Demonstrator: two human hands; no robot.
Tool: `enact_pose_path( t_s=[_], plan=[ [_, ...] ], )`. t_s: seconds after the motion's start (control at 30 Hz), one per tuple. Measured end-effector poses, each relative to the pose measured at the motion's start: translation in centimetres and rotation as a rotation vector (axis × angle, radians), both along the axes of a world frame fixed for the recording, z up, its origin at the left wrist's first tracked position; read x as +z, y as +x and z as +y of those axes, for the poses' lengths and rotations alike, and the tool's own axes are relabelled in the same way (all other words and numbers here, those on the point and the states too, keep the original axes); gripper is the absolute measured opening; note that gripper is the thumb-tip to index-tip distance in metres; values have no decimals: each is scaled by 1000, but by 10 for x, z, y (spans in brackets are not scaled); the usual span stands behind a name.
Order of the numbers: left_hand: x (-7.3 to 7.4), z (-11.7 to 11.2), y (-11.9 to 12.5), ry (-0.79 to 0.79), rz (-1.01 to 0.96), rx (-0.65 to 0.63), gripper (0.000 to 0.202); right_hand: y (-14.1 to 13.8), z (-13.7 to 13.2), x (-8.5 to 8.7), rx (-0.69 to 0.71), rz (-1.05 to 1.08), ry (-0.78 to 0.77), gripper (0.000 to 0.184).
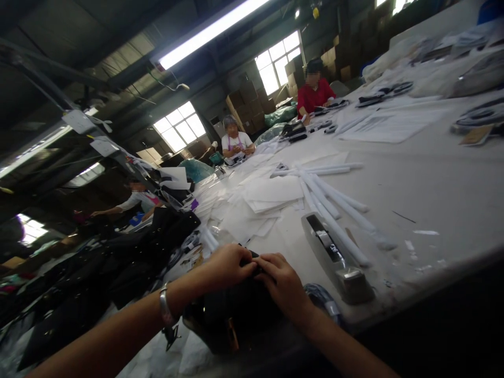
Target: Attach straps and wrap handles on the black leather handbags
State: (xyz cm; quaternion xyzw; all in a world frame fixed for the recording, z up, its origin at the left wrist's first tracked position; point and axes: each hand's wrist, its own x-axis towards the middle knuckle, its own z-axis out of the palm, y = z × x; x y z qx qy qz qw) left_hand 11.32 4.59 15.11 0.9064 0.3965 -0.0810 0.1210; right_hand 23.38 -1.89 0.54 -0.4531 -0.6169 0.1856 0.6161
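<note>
A black bag point(236, 310) with gold-coloured metal fittings sits at the table's near edge, right in front of me. My left hand point(232, 265), below a wrist with a silver bracelet point(165, 304), pinches the bag's top edge. From the other side my right hand point(281, 278) grips the same spot, its thumb and fingers meeting near my left fingertips. What exactly lies between the fingertips is too dark and small to make out. Just right of the bag stands a grey tape dispenser point(336, 257), apart from my right hand.
White rolled tubes point(331, 199) and loose white sheets point(271, 194) lie across the white table point(444, 184). Many black bags point(129, 262) are heaped on the left. A coiled bundle point(321, 296) lies beside the dispenser. Several people work farther along the table.
</note>
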Motion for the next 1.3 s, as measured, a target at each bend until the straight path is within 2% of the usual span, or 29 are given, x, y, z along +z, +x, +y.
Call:
enact_pose_path(
  t_s=[0.1,0.2,0.3,0.43,0.67,0.83,0.97,1.17,1.3],
  plan=[
    [-3,-1,0,65,-7,-25,28,1,1,0,-14,48,-25,38],
    [-4,-3,-4,97,-97,-58,22,8,0,4,-27,96,-87,31],
    [-9,-4,-10,53,-169,-91,31,17,-3,11,52,147,-196,24],
    [-21,-6,-17,33,-199,-97,30,28,-4,19,183,225,-344,25],
    [-35,-13,-25,137,-246,-89,25,39,1,32,229,217,-481,17],
    [-40,-15,-29,226,-188,-112,24,38,6,29,269,249,-525,18],
    [-38,-18,-29,260,-153,-125,26,34,6,26,304,198,-512,16],
    [-36,-23,-26,253,-220,-145,23,40,1,30,262,-1,-484,6],
    [-38,-22,-27,236,-304,-99,23,52,-2,18,219,-98,-531,7]
  ],
)
